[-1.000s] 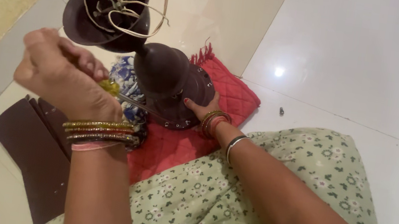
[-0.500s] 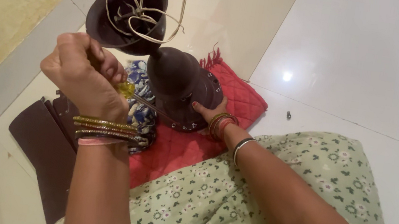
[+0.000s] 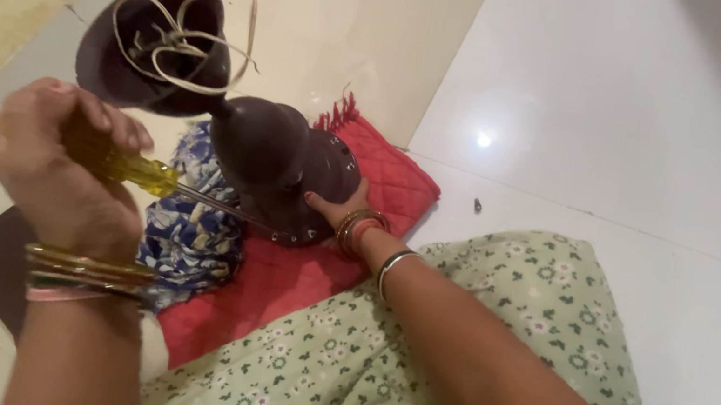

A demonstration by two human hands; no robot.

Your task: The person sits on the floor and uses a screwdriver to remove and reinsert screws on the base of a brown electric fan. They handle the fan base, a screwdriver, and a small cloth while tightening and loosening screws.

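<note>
gripping a yellow-handled screwdriver (image 3: 126, 168), left hand (image 3: 56, 164) fingers wrapped shut; shaft points right to the brown fan motor housing (image 3: 276, 167) rim. right hand (image 3: 342, 214), fingers curled against that housing, steadies its nearer side.

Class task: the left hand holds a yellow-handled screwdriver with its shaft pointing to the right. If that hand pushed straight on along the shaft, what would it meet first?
Most likely the dark brown domed metal fan housing: the left hand aims the yellow-handled screwdriver at its lower rim, though depth is hard to judge.

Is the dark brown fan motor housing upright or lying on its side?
On its side: the motor housing lies across the red quilted cloth, its round face toward the person.
</note>
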